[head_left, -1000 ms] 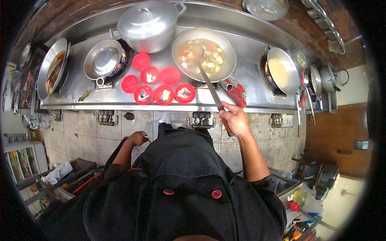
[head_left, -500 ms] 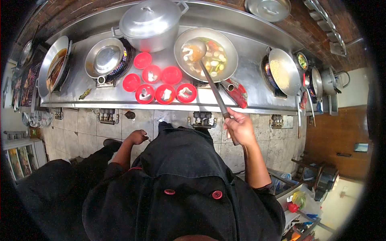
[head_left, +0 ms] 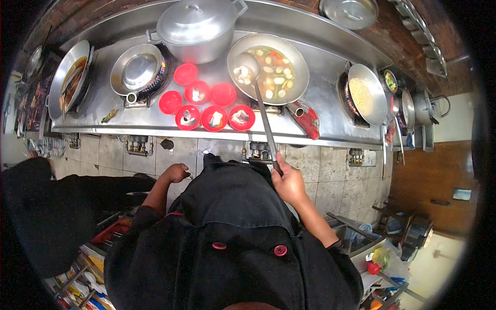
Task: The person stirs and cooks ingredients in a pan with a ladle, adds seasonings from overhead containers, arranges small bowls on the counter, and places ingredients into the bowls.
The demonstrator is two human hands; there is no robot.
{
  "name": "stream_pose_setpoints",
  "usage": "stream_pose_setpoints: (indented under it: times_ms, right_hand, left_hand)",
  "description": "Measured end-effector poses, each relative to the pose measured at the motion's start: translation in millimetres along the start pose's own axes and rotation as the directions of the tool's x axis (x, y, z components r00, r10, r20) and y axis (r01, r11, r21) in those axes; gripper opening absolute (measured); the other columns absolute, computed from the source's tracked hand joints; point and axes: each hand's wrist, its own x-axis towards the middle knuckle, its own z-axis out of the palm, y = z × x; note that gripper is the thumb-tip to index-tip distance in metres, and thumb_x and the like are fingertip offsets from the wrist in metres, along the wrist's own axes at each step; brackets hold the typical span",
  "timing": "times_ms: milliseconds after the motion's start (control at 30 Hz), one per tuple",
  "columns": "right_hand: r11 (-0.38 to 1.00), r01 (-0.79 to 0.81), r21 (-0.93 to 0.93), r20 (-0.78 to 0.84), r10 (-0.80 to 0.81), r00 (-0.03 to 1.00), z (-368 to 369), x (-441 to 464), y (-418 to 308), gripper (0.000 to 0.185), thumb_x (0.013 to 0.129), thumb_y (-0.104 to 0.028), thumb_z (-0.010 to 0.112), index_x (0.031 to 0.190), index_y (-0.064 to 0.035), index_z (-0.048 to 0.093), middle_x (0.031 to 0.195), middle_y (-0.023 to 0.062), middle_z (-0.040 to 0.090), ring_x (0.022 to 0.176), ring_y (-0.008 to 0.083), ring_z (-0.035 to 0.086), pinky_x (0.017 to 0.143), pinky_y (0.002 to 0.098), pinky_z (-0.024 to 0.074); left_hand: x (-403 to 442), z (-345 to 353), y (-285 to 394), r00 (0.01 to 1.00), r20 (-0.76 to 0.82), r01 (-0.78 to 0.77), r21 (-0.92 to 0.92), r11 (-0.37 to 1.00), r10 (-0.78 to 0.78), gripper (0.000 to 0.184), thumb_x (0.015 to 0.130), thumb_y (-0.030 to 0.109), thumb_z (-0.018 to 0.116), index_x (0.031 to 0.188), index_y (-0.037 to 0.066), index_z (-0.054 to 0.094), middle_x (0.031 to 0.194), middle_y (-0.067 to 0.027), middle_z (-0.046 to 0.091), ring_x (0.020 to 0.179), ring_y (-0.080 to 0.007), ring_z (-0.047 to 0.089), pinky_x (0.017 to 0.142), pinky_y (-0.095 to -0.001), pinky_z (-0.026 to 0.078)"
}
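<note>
My right hand (head_left: 289,183) is wrapped round the handle of a long ladle (head_left: 265,119). The ladle's bowl hangs at the left side of a wide pan (head_left: 301,75) and carries pale pieces. Yellowish broth in the pan holds white, green and orange chunks. Left of the pan stand several red bowls (head_left: 223,94); some contain whitish pieces, others look bare inside. Down by my left hip, my left hand (head_left: 177,173) is closed, and what its fingers hold, if anything, is too small to make out.
A large lidded pot (head_left: 194,28) stands behind the bowls. A lidded pan (head_left: 137,72) sits over a lit burner to the left. Pale food fills a pan (head_left: 380,98) to the right. A red cloth (head_left: 309,121) lies by the broth pan. Another person's dark sleeve (head_left: 46,217) is at far left.
My right hand has moved left and down with the ladle, whose bowl has shifted to the pan's left side. The other person has moved further into view at left.
</note>
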Motion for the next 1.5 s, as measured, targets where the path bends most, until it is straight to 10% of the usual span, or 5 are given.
stream_pose_setpoints:
  times_ms: [433,567,967,1300,1500]
  right_hand:
    - [0.986,0.141,-0.085,-0.060,-0.147,0.987,11,-7,11,0.049,0.081,-0.011,0.060,0.127,-0.0019,0.048,0.072,0.0198,0.060,0.063,0.0343,0.062,0.061,0.0397,0.0490]
    - [0.910,-0.041,0.412,-0.048,0.066,0.997,6,-8,19,0.051,0.082,-0.009,0.061,0.130,0.0014,0.046,0.078,0.0106,0.064,0.063,0.0193,0.060,0.059,0.0321,0.0484]
    - [0.777,-0.269,0.570,0.266,0.135,0.954,-71,-7,-24,0.050,0.082,0.001,0.058,0.131,-0.0041,0.048,0.073,0.0031,0.059,0.047,0.0076,0.048,0.043,0.0230,0.0406]
    - [0.825,-0.202,0.528,0.422,-0.049,0.905,-15,37,-50,0.047,0.084,-0.001,0.060,0.129,-0.0034,0.049,0.081,0.0018,0.061,0.056,0.0060,0.050,0.052,0.0224,0.0437]
    - [0.942,-0.032,0.335,0.433,-0.124,0.893,5,55,-54,0.048,0.083,-0.014,0.062,0.128,-0.0068,0.050,0.067,0.0062,0.060,0.049,0.0103,0.052,0.055,0.0281,0.0470]
  left_hand:
    - [0,-14,0,0.997,-0.065,-0.037,-0.057,0.998,0.033,0.044,0.076,0.037,0.066,0.103,0.002,0.062,0.098,-0.0202,0.064,0.095,-0.0339,0.061,0.082,-0.0387,0.047]
    - [-15,-48,30,0.989,-0.140,-0.069,-0.127,0.990,0.051,0.040,0.077,0.033,0.066,0.103,0.003,0.063,0.096,-0.0196,0.065,0.092,-0.0340,0.061,0.080,-0.0393,0.048]
    - [-15,-283,121,0.442,-0.818,-0.124,0.351,0.928,0.368,0.027,0.074,0.018,0.062,0.098,0.005,0.064,0.097,-0.0150,0.064,0.095,-0.0336,0.059,0.083,-0.0420,0.047]
    - [48,-315,124,0.883,-0.436,0.100,0.538,0.837,0.174,0.030,0.073,0.018,0.061,0.101,0.009,0.065,0.102,-0.0134,0.064,0.098,-0.0305,0.060,0.084,-0.0416,0.048]
    - [56,-309,118,0.892,-0.435,0.314,0.408,0.857,-0.119,0.039,0.078,0.035,0.059,0.106,0.008,0.063,0.108,-0.0148,0.063,0.099,-0.0301,0.061,0.084,-0.0413,0.049]
